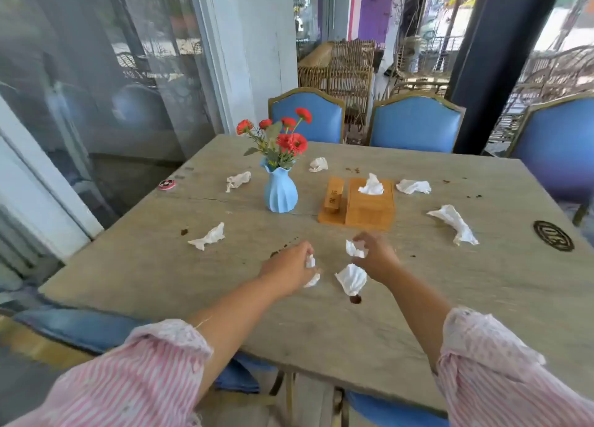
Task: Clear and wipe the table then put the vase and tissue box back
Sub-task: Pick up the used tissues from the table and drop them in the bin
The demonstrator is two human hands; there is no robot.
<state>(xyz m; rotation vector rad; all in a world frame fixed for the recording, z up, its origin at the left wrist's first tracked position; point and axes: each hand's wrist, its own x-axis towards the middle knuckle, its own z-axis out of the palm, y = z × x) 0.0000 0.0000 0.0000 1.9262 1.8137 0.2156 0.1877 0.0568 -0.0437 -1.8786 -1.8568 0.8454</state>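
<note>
Your left hand [289, 264] is closing its fingers on a crumpled tissue [311, 270] near the table's [225, 314] near edge. Your right hand [374, 254] is pinching a second tissue wad [355, 249], with a third tissue [352, 279] lying just below its fingers beside a dark crumb [355, 299]. Bare tabletop is sitting between both hands. Mid-table, the blue vase [280, 192] is standing upright left of the wooden tissue box [369, 203], apart. Loose tissues are lying toward the left edge [208, 237], right edge [454, 222] and far edge [318, 164].

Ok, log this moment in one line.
phase: clearing | left hand: crumpled tissue | right hand: another tissue | vase, tissue box: on table
</note>
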